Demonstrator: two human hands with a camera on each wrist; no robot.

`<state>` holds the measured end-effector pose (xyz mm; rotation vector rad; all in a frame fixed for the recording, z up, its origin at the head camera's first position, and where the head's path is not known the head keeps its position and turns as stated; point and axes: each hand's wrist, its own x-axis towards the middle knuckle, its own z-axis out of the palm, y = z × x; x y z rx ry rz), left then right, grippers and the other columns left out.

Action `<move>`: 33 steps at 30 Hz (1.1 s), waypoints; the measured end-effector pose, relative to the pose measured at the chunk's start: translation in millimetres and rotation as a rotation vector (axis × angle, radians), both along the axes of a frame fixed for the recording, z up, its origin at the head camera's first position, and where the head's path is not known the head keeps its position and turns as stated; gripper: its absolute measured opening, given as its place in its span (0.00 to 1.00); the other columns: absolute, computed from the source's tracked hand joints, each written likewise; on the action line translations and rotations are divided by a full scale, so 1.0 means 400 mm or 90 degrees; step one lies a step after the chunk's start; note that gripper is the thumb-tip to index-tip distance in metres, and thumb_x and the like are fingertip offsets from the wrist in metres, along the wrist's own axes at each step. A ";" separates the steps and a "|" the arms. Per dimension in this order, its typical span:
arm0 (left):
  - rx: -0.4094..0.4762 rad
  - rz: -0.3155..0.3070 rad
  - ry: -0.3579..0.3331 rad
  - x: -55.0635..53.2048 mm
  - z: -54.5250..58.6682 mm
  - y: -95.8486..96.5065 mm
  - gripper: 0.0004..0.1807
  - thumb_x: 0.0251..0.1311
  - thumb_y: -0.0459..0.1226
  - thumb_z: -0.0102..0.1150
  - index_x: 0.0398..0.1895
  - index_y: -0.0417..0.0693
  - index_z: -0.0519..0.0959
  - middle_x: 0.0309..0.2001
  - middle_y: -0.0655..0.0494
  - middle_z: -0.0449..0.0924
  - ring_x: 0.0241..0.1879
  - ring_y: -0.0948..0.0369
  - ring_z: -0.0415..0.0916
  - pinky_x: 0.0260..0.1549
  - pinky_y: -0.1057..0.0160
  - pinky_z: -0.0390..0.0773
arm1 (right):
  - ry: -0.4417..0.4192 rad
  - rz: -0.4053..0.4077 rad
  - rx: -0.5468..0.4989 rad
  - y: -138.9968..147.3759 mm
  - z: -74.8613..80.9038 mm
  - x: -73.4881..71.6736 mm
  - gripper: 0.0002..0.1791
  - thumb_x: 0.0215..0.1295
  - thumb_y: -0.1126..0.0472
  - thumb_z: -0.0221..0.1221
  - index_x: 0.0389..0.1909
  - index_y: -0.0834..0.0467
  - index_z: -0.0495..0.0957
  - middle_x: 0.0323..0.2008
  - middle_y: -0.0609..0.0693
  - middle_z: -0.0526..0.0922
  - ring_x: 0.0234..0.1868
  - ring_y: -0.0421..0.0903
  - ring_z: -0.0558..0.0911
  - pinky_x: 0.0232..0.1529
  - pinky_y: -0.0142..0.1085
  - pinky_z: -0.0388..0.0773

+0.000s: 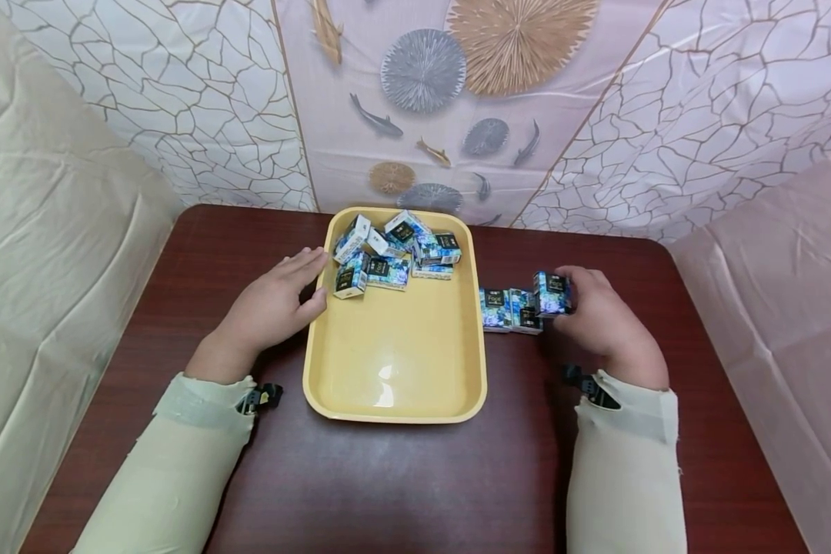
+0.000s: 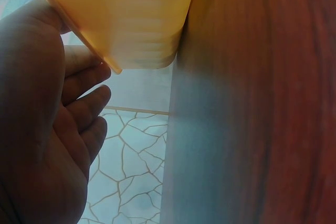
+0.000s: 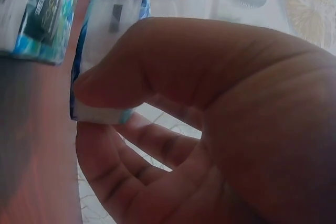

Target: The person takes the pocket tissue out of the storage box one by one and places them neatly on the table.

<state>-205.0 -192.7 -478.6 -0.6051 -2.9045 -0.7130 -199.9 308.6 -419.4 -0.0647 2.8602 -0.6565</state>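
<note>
R grip pinches a sm. blue box, just beside two like boxes on the bench, R of the yellow tray. L grip, relaxed w/ thumb & fingers apart, touches tray's L side; more boxes piled at tray's far end.

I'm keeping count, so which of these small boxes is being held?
The rightmost box, pinched in the right hand. The others lie in the yellow tray or on the table beside it.
</note>
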 end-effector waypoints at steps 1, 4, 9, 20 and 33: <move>0.000 0.000 0.000 0.000 0.000 0.000 0.35 0.76 0.54 0.50 0.81 0.51 0.65 0.81 0.54 0.63 0.82 0.53 0.58 0.81 0.46 0.59 | 0.000 -0.001 0.000 0.005 -0.002 0.000 0.44 0.64 0.66 0.64 0.80 0.59 0.58 0.73 0.69 0.59 0.60 0.65 0.71 0.60 0.62 0.77; 0.000 0.000 0.001 0.001 0.001 0.001 0.35 0.76 0.53 0.50 0.81 0.51 0.65 0.81 0.54 0.63 0.82 0.52 0.58 0.81 0.46 0.59 | -0.003 -0.006 0.000 0.019 -0.008 0.001 0.44 0.63 0.67 0.64 0.79 0.60 0.58 0.72 0.70 0.60 0.60 0.65 0.71 0.61 0.63 0.77; -0.002 0.000 0.003 0.000 0.000 0.001 0.35 0.76 0.53 0.51 0.81 0.51 0.65 0.81 0.53 0.63 0.82 0.52 0.58 0.81 0.46 0.59 | -0.003 -0.008 0.010 0.045 -0.021 0.000 0.43 0.63 0.67 0.64 0.78 0.62 0.59 0.70 0.72 0.62 0.61 0.67 0.70 0.63 0.65 0.75; -0.004 0.002 -0.002 0.000 0.003 0.002 0.35 0.76 0.52 0.51 0.81 0.50 0.65 0.81 0.53 0.63 0.82 0.52 0.58 0.81 0.45 0.60 | -0.078 -0.012 0.014 0.080 -0.057 -0.013 0.42 0.65 0.66 0.64 0.78 0.58 0.58 0.68 0.70 0.66 0.61 0.66 0.69 0.61 0.65 0.76; -0.007 0.004 -0.002 -0.003 -0.001 0.000 0.35 0.76 0.53 0.50 0.81 0.51 0.64 0.81 0.53 0.63 0.82 0.52 0.58 0.81 0.46 0.59 | -0.105 0.000 -0.006 0.080 -0.079 -0.020 0.41 0.64 0.69 0.61 0.77 0.54 0.58 0.64 0.66 0.73 0.58 0.62 0.73 0.56 0.55 0.78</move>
